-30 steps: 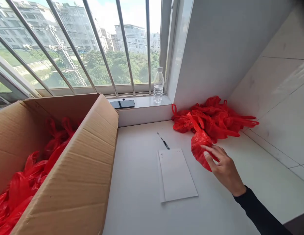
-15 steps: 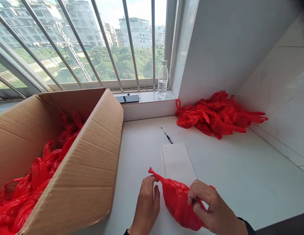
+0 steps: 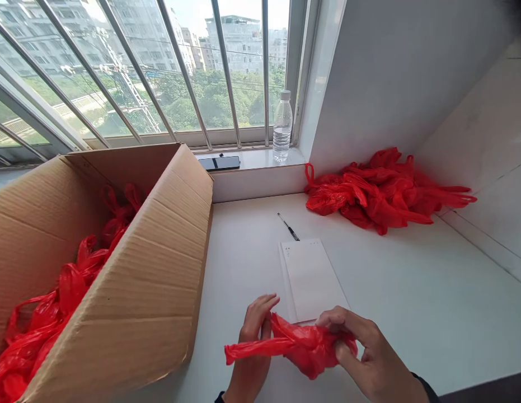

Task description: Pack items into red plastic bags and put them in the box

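Note:
Both hands grip one red plastic bag [image 3: 300, 347] low in the view, just above the white table [image 3: 411, 291]. My left hand [image 3: 252, 347] pinches its left part, where a handle sticks out sideways. My right hand [image 3: 369, 358] closes on its right end. The bag hangs crumpled between them, in front of a white notepad [image 3: 313, 277].
A large open cardboard box [image 3: 151, 268] at the left holds several red bags [image 3: 54, 302]. A heap of red bags [image 3: 381, 190] lies at the back right corner. A pen [image 3: 289, 226] lies beyond the notepad. A water bottle [image 3: 282, 126] and a phone [image 3: 219, 163] sit on the sill.
My right hand took a bag from beside the heap and brought it near. My left hand joined it; now the bag is stretched sideways between both hands.

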`<state>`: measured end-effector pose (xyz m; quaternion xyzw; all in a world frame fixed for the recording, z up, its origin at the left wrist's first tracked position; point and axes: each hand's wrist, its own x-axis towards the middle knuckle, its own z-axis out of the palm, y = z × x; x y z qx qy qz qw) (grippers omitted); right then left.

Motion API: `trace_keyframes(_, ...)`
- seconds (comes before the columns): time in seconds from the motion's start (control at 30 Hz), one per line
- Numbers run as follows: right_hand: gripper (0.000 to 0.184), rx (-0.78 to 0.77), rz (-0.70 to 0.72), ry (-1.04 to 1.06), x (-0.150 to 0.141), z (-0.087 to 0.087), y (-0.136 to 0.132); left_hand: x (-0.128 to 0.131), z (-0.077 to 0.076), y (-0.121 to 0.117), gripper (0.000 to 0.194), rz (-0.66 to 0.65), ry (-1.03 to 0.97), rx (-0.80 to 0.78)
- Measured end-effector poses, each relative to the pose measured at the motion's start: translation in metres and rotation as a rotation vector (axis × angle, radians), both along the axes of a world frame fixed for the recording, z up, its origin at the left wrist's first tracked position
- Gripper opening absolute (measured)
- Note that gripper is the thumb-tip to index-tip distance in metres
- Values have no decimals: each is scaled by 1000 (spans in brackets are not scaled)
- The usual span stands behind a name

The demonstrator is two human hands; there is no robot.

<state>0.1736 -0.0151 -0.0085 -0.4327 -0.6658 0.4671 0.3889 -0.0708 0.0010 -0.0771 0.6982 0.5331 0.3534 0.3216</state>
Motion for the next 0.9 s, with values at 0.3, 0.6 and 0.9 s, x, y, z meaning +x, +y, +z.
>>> trace_keyframes(0.3, 29, -215, -13, 12, -12, -14, 16, -5, 50, -24, 27, -138, -205, -261)
trace_keyframes(0.6, 25, 330, -195, -299, -9, -20, 6, 7, 48, -22, 17, 6, -293, -322)
trace_keyframes(0.9, 19, 452, -132, -390, 1, -31, 9, -3, 56, -25, 22, 138, -284, -317)
